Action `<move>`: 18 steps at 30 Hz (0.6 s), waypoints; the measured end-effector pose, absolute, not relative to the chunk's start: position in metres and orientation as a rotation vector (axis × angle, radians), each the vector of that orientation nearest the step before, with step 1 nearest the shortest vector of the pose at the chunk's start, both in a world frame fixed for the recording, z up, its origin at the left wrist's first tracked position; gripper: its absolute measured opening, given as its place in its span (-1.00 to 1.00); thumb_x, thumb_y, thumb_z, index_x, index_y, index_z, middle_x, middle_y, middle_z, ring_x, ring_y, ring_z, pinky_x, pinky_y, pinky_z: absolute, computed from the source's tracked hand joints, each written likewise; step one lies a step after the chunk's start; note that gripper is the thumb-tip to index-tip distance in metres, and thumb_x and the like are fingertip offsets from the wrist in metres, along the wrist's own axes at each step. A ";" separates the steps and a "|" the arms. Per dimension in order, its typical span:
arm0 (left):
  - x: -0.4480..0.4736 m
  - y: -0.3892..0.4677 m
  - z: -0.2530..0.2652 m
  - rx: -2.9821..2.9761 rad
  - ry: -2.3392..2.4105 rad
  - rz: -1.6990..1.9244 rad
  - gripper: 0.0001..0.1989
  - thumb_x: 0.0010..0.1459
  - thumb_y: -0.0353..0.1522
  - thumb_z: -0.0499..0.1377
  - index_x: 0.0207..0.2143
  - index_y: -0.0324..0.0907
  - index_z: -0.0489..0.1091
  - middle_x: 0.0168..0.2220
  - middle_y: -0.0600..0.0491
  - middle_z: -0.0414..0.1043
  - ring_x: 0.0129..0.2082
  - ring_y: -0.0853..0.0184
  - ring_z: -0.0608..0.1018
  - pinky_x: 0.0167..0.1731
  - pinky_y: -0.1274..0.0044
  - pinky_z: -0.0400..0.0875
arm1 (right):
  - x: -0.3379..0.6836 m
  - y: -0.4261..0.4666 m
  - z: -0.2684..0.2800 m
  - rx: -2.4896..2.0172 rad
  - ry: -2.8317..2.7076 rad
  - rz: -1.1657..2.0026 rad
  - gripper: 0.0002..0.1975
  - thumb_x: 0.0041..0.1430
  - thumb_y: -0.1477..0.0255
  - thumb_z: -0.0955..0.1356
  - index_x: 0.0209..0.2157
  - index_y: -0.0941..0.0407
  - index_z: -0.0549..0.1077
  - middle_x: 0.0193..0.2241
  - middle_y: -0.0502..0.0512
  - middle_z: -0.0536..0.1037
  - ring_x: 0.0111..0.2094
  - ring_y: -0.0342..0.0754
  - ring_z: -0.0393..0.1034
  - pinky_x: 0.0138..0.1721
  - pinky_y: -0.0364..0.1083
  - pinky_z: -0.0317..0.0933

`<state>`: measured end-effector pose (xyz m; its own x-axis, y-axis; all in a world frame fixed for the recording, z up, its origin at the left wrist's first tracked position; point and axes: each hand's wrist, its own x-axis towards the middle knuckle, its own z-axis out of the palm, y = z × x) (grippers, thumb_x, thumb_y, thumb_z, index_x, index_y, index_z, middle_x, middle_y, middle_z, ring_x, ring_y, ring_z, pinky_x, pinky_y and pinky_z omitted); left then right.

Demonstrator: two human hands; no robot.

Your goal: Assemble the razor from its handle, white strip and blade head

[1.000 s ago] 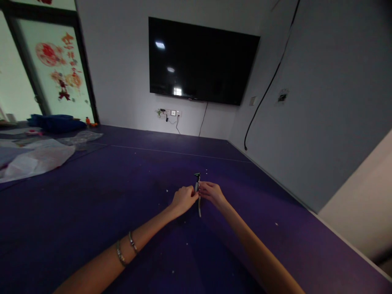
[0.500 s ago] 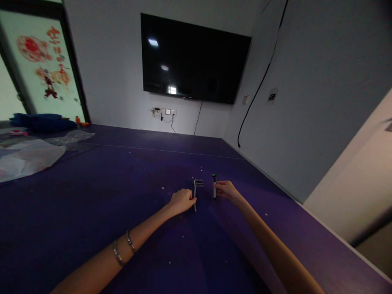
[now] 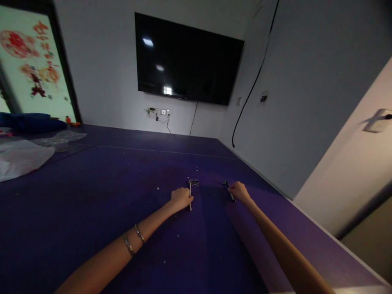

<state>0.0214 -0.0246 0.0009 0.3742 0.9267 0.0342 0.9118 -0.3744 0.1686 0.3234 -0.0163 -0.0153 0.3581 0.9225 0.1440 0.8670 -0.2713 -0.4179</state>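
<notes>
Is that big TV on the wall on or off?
The TV looks off: its screen is black, with only a few bright spots that look like reflections.

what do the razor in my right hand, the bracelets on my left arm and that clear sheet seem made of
The razor looks like plastic, maybe part metal: dark head, dark and grey handle, too small to be sure. The bracelets look like polished metal, from their silvery glints. The clear sheet is probably glossy plastic: see-through with shiny creases.
</notes>
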 end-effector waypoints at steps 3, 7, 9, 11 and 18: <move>0.024 -0.024 -0.001 2.509 1.674 0.173 -0.67 0.11 -0.23 0.01 -0.26 -0.24 0.45 -0.24 -0.15 0.50 -0.21 0.10 0.53 -0.28 0.39 0.40 | 0.321 -0.017 -0.018 -2.229 -1.613 0.108 -0.88 -0.10 0.52 0.35 -0.48 0.20 0.55 -0.50 0.19 0.55 -0.38 0.00 0.46 -0.46 -0.20 0.16; 0.027 -0.024 -0.004 2.502 1.674 0.172 -0.70 0.11 -0.29 0.00 -0.25 -0.24 0.45 -0.24 -0.15 0.50 -0.21 0.13 0.54 -0.28 0.41 0.40 | 0.317 -0.020 -0.017 -2.237 -1.659 0.048 -0.89 -0.06 0.52 0.34 -0.48 0.21 0.54 -0.47 0.24 0.56 -0.35 0.03 0.47 -0.40 -0.17 0.18; 0.027 -0.025 -0.005 2.499 1.671 0.174 -0.71 0.10 -0.31 0.00 -0.26 -0.25 0.45 -0.25 -0.15 0.50 -0.22 0.14 0.54 -0.28 0.42 0.40 | 0.315 -0.023 -0.015 -2.232 -1.664 0.033 -0.88 -0.04 0.52 0.33 -0.47 0.21 0.54 -0.46 0.25 0.56 -0.35 0.03 0.47 -0.39 -0.16 0.19; 0.027 -0.026 -0.005 2.501 1.665 0.180 -0.71 0.10 -0.32 -0.01 -0.26 -0.25 0.45 -0.25 -0.15 0.50 -0.23 0.15 0.54 -0.29 0.43 0.41 | 0.313 -0.028 -0.013 -2.218 -1.658 0.022 -0.88 -0.03 0.52 0.33 -0.47 0.21 0.53 -0.45 0.27 0.56 -0.34 0.05 0.47 -0.37 -0.15 0.20; 0.021 -0.030 -0.001 2.518 1.656 0.330 -0.69 0.14 -0.30 -0.05 -0.32 -0.22 0.46 -0.28 -0.11 0.51 -0.25 0.18 0.55 -0.31 0.44 0.40 | 0.268 -0.030 -0.003 -1.968 -1.670 0.093 -0.79 0.05 0.42 0.31 -0.29 0.15 0.53 -0.31 0.19 0.57 -0.25 -0.02 0.46 -0.25 -0.17 0.25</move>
<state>0.0212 -0.0299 -0.0011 0.3813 0.9165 0.1207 0.8928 -0.3990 0.2092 0.2680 -0.0299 -0.0030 0.2252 0.9294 0.2925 0.8914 -0.0753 -0.4470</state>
